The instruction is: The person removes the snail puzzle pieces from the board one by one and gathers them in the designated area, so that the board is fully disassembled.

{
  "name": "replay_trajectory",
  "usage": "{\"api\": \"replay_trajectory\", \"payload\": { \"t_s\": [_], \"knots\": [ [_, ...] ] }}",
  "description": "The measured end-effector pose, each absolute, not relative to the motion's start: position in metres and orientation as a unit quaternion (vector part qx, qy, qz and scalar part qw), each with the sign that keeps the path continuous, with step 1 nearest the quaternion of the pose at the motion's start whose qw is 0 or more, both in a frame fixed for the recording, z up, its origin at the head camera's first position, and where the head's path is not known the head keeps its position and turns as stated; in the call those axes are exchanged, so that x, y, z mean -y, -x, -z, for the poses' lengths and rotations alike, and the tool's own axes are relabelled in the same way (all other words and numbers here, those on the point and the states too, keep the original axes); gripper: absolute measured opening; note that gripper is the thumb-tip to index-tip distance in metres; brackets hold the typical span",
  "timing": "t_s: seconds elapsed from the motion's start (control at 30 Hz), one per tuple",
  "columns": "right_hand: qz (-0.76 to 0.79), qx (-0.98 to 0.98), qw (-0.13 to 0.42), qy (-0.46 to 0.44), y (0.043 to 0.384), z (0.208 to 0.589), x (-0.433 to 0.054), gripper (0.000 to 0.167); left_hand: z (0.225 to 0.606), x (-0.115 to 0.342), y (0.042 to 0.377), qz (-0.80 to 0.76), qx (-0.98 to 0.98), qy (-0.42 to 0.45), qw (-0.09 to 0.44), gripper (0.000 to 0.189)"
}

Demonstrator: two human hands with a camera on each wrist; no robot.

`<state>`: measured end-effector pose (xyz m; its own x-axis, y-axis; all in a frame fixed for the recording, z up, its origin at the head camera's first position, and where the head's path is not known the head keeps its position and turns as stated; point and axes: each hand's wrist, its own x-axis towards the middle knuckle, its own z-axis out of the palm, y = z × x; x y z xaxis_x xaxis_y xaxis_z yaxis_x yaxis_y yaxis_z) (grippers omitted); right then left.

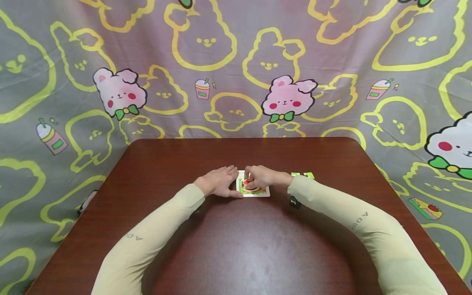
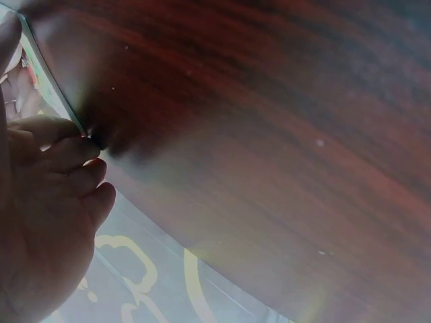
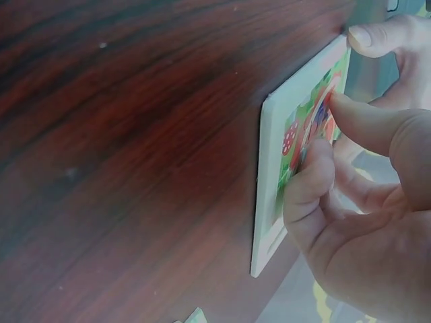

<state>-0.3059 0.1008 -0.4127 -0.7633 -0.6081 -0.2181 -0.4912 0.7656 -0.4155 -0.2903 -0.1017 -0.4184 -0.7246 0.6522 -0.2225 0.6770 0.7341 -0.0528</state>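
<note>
A small white-framed picture board (image 1: 271, 194) with a green, red and blue picture lies flat on the table. My left hand (image 1: 221, 182) rests along its left side, fingers near the far corner and thumb on the near one. Over the picture, my right hand (image 1: 259, 177) reaches down with bent fingers. In the right wrist view, its thumb (image 3: 363, 124) and bent fingers touch the printed surface (image 3: 291, 138) inside the frame. I cannot tell whether a loose piece is between them. The left wrist view shows the left fingertips (image 2: 84, 151) at the board's edge.
Green and white flat pieces (image 1: 309, 175) lie on the table (image 1: 236, 246) to the right, partly behind the right forearm. A small black device (image 1: 294, 202) is under the right wrist. A patterned curtain (image 1: 228, 82) surrounds the table's far side and both sides.
</note>
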Motion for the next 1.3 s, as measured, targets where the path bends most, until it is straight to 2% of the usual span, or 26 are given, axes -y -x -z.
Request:
{"api": "replay_trajectory", "payload": {
  "t_s": [0.27,0.5,0.87,1.3],
  "knots": [
    [0.189,-0.918,0.178,0.299,0.3058,0.4129,-0.1015,0.031,0.4195,0.1017,0.2914,0.056,-0.929,-0.352,0.101,0.102],
    [0.199,-0.913,0.157,0.319,0.3055,0.4159,-0.1008,0.03,0.4212,0.1019,0.2913,0.053,-0.929,-0.353,0.098,0.102],
    [0.155,-0.899,0.131,0.387,0.3081,0.416,-0.0988,0.003,0.42,0.1026,0.2916,0.059,-0.929,-0.35,0.105,0.104],
    [0.166,-0.881,0.154,0.416,0.3119,0.4117,-0.0996,0.007,0.4206,0.1031,0.2911,0.057,-0.929,-0.352,0.102,0.103]
  ]
}}
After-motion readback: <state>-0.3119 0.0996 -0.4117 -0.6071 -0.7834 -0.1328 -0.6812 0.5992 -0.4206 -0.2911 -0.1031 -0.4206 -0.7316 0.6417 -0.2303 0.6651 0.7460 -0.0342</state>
